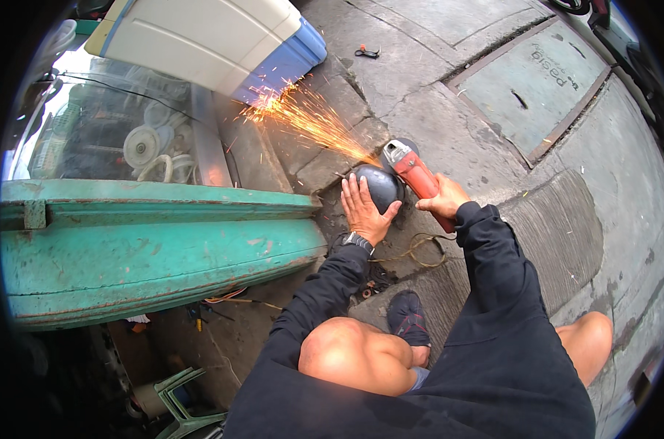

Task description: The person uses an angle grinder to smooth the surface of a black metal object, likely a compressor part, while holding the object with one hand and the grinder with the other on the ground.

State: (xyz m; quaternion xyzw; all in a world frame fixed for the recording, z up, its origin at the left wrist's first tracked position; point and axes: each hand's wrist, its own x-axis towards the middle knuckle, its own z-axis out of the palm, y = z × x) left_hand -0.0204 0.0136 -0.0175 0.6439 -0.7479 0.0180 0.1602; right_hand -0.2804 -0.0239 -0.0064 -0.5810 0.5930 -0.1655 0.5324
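Head view: 2 hands, L point(363, 211) on 1 dark dome point(381, 184), R point(441, 199) w/ 1 red grinder point(412, 170).

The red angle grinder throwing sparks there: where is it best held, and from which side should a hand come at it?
Probably by the long red body of the angle grinder, from its rear, away from the wheel. The body narrows into a handle pointing back toward the person, where the right hand grips it. Sparks fly forward and left, so the rear side looks safest. The left hand steadies the dark rounded piece.

Left hand point(362, 208) pressed flat, right hand point(441, 201) gripping.
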